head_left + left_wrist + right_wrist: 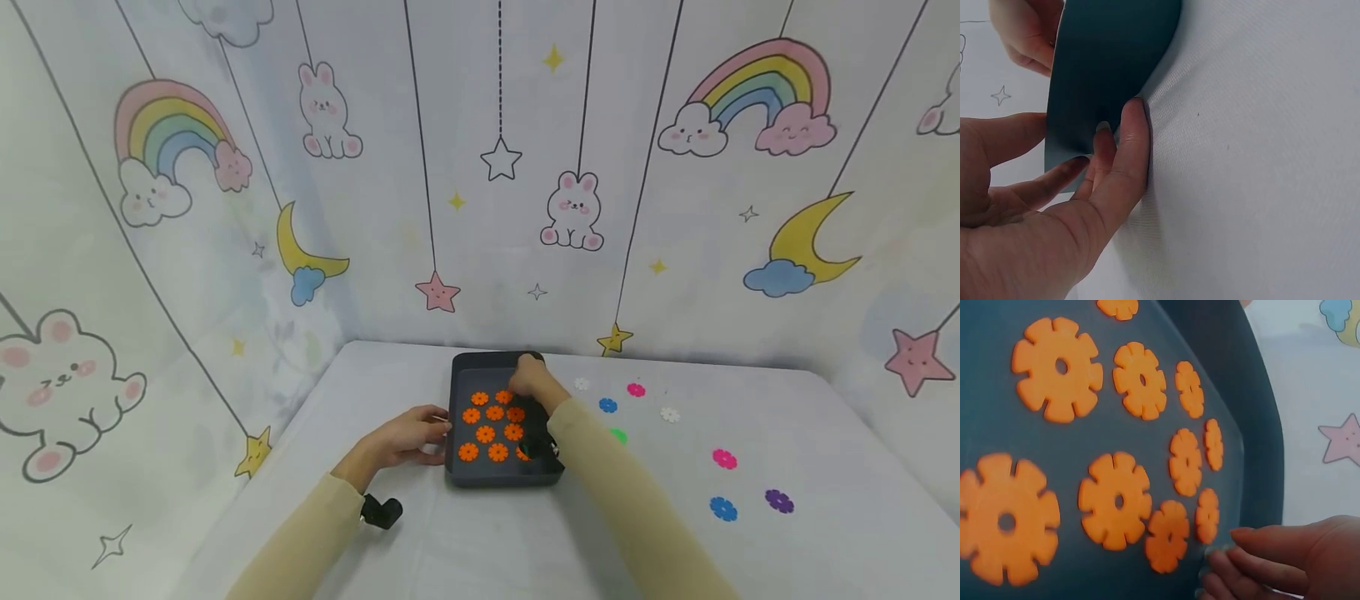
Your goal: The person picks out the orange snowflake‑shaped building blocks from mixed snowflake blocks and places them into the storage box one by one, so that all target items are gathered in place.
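Observation:
A dark grey rectangular tray (504, 480) lies on the table with several orange notched plastic discs (498, 452) spread over its floor. At its left side my left hand (411, 435) touches the outer wall. In the left wrist view the thumb meets the rim while the fingertips rest low on the wall (1104, 56). My right hand (534, 382) reaches into the far right part of the tray. Its fingertips are down close to the farthest discs in the right wrist view, the thumb near the other fingers, and nothing shows between them. The right forearm covers part of the tray's right side.
Right of the tray, loose discs lie scattered on the white table (645, 550): pink (724, 458), blue (723, 509), purple (779, 501), white (670, 414) and green (618, 436). A printed white curtain (495, 233) stands behind the table.

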`<state>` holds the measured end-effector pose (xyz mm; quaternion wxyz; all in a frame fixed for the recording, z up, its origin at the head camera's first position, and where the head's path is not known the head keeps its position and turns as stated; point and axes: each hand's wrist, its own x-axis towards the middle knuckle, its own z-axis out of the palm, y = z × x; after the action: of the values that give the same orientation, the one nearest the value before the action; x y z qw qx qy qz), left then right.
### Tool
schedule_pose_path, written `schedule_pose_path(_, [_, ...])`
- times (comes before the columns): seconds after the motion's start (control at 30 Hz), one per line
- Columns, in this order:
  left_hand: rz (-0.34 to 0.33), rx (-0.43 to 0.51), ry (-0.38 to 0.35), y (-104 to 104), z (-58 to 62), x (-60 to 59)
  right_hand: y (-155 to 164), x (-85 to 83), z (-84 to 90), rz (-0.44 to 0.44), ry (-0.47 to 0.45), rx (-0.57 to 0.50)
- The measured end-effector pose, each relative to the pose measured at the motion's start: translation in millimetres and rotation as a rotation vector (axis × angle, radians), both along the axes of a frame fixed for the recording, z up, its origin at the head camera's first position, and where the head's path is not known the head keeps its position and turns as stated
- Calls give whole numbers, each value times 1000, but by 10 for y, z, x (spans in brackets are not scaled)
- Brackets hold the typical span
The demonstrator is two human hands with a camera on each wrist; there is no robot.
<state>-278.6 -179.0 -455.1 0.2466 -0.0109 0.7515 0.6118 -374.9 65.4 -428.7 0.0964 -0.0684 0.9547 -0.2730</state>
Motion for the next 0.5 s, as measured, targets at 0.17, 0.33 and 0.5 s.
schedule_pose_path(0.17, [-6,-17,11,-2,-8,-19,164,42,179,62,69,21])
schedule_pose_path(0.33, [-30,-56,48,-57,24,-13,589,237,499,136,146,-40])
schedule_pose_path(0.5, [-78,-259,172,-254,131,15,1265,503,694,157,272,10])
